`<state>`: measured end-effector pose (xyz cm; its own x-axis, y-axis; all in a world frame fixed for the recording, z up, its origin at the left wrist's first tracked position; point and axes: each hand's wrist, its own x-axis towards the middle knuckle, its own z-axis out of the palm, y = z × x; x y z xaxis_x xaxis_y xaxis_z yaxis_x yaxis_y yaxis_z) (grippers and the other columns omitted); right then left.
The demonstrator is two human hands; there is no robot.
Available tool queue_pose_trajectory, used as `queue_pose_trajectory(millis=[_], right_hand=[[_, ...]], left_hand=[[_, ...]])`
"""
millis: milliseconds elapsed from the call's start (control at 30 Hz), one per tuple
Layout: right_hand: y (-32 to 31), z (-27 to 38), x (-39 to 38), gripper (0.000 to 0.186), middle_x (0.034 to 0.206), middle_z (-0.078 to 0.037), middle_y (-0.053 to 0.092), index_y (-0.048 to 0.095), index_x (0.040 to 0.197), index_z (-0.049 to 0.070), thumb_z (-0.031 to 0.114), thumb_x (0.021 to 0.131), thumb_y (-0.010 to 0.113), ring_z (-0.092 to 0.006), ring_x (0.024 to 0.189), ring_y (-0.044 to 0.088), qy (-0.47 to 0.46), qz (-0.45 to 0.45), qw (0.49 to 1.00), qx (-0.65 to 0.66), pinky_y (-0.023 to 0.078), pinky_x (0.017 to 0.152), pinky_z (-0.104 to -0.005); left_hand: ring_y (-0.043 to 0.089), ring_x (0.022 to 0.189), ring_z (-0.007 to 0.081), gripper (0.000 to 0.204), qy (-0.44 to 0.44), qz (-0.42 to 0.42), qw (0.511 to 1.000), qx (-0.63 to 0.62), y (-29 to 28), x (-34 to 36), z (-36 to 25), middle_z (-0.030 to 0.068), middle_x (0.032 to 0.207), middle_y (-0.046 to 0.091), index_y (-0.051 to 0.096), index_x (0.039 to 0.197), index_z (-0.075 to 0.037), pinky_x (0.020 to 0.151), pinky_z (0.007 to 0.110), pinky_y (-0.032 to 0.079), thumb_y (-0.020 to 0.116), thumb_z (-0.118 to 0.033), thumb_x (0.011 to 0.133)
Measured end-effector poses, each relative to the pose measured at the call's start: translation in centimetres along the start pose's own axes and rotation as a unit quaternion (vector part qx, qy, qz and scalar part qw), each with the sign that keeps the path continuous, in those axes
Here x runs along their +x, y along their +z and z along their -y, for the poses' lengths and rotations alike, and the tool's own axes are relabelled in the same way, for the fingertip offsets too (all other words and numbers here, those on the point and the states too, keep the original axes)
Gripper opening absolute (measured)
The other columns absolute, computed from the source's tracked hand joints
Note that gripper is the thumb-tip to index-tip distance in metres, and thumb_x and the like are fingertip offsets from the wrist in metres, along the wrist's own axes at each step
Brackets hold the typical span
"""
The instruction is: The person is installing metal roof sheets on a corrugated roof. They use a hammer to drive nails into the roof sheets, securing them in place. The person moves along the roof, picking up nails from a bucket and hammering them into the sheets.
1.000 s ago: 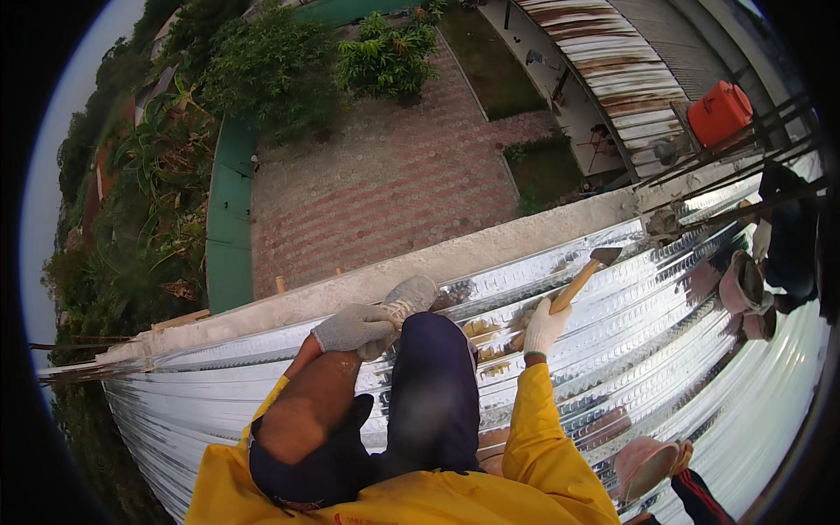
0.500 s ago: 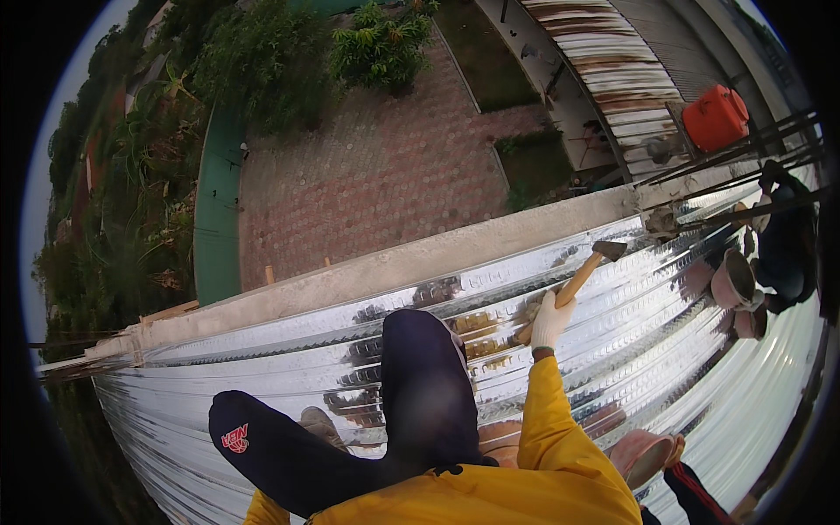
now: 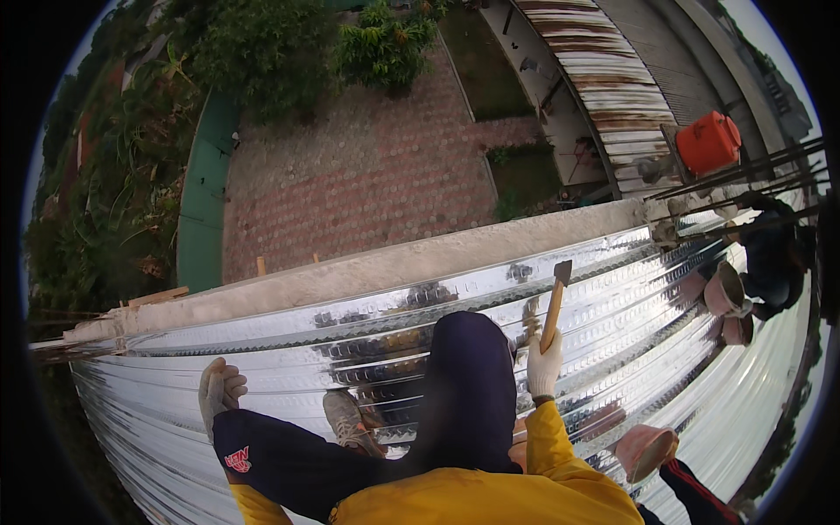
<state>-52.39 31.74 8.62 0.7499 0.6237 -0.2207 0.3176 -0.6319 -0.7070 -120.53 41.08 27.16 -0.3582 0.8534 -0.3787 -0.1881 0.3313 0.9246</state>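
A hammer (image 3: 553, 306) with a pale wooden handle and a dark metal head stands up from my right hand (image 3: 544, 363). That hand wears a white glove and is closed around the lower handle, above the shiny ribbed metal sheeting (image 3: 271, 372). Beside my bent left knee, my left hand (image 3: 220, 389), gloved too, shows with its fingers curled in. Whatever it may hold is hidden by the fingers. My shoe (image 3: 348, 420) rests on the sheeting between my legs.
A rough concrete ledge (image 3: 385, 249) borders the sheeting, with a paved yard (image 3: 350, 175) far below. At the right a person (image 3: 774, 258) crouches near buckets (image 3: 724, 289) and rebar (image 3: 744, 171). Another person's hand grips a pinkish bucket (image 3: 646, 451) at lower right. An orange tank (image 3: 707, 143) stands beyond.
My left hand has come into view beside the left knee. The hammer has swung more upright, and my right hand has dropped slightly lower. My right knee has shifted rightward, uncovering more of my shoe.
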Motion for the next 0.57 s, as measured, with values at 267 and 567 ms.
queue_pose_trajectory(millis=[267,567], right_hand=[[6.1,4.0,-3.7,0.057,0.141,-0.023,0.082,0.059,0.168,0.013,0.027,0.114,0.071,-0.0463,0.123,0.082,-0.291,0.398,0.816,-0.302,0.066,0.1,-0.0536],[8.5,25.1,-8.8,0.083,0.167,-0.02,0.075,0.04,0.19,0.015,0.037,0.119,0.075,-0.027,0.139,0.082,-0.519,0.475,0.551,-0.449,0.063,0.118,-0.0448]], left_hand=[[0.082,0.117,0.0398,0.025,0.416,0.333,0.66,0.529,18.8,2.7,-14.3,0.0184,0.127,0.085,0.085,0.131,-0.006,0.099,0.047,0.067,0.079,-0.02,0.111],[0.068,0.155,0.0411,0.078,0.119,0.584,0.426,0.681,25.0,1.8,0.4,0.0305,0.164,0.071,0.065,0.16,-0.006,0.126,0.052,0.054,0.075,-0.063,0.106]])
